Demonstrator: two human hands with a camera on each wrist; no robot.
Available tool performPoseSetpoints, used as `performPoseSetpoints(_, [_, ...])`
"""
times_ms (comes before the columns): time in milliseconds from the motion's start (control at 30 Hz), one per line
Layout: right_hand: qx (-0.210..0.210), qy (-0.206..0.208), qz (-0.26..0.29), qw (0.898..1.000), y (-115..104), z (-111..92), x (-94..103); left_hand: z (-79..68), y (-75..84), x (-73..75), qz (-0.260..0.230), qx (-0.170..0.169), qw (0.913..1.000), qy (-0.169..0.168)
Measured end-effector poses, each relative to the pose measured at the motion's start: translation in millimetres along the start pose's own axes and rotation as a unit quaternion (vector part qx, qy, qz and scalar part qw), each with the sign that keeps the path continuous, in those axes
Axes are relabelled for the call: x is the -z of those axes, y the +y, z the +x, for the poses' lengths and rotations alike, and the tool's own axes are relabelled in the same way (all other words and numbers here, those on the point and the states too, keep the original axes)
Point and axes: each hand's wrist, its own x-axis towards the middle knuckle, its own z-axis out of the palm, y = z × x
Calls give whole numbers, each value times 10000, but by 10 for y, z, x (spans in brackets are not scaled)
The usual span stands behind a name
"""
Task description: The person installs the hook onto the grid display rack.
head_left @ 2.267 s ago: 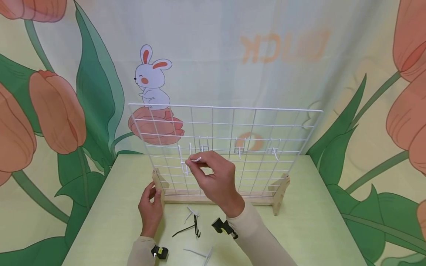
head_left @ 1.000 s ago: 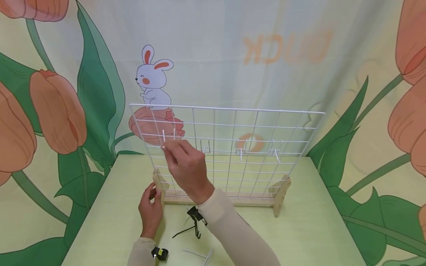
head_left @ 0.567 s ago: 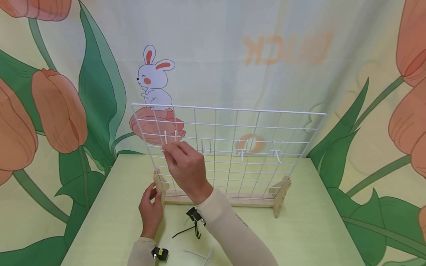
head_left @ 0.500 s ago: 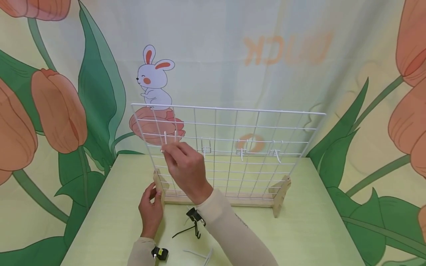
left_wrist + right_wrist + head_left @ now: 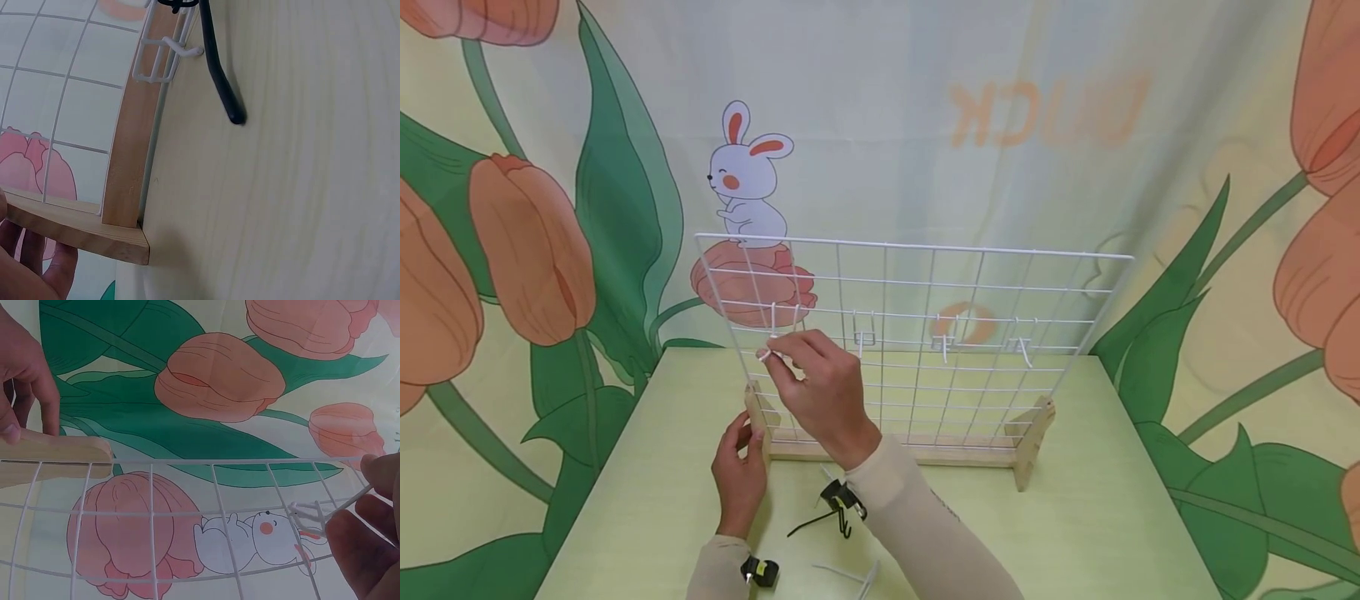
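My right hand (image 5: 823, 396) pinches the arm of a white wire hook (image 5: 350, 499) at the left part of the white wire grid panel (image 5: 910, 247). The hook's two prongs stand upright against a horizontal wire. Whether they have caught on it, I cannot tell. My left hand (image 5: 739, 475) grips the wooden foot (image 5: 81, 234) at the panel's left end, thumb on one side and fingers on the other. To the right, a row of white hooks hangs on the grid: one hook (image 5: 864, 337), a second hook (image 5: 943, 342) and a third hook (image 5: 1021, 346).
On the table before the panel lie a black hook (image 5: 812, 522) and a white hook (image 5: 842, 572). Another white hook (image 5: 153, 62) lies by the wooden base bar (image 5: 125, 169), mostly hidden behind the right wrist's camera (image 5: 842, 497) in the head view. A printed curtain (image 5: 880, 125) hangs behind.
My right hand has carried the white hook leftward and up to the grid, then lowered it slightly in the last half second. The left hand keeps its place on the wooden foot.
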Motion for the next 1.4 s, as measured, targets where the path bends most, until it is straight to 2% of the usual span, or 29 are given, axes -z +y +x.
performPoseSetpoints(267, [-254,-119,186,9994,3,-72,1,1,-6,2,-17,5,10000,4])
performPoseSetpoints(667, [-495,-292,3,9983,31,-227,63,-6,-22,-1,-17,-20,10000,-35])
performPoseSetpoints(1000, [-840,-579,254,9945,70,-501,218,-2,-23,-2,2,-31,10000,-5])
performPoseSetpoints(1167, [-1269,-855,527,9868,76,-681,331,-1,-2,9,-10,-26,10000,-1])
performPoseSetpoints(1300, [-1725,-1302,952,9717,99,-844,437,-4,4,17,-16,-38,10000,-3])
performPoseSetpoints(1400, [-1878,-1794,1283,9571,123,-1002,524,-8,1,21,-4,10,10000,-13])
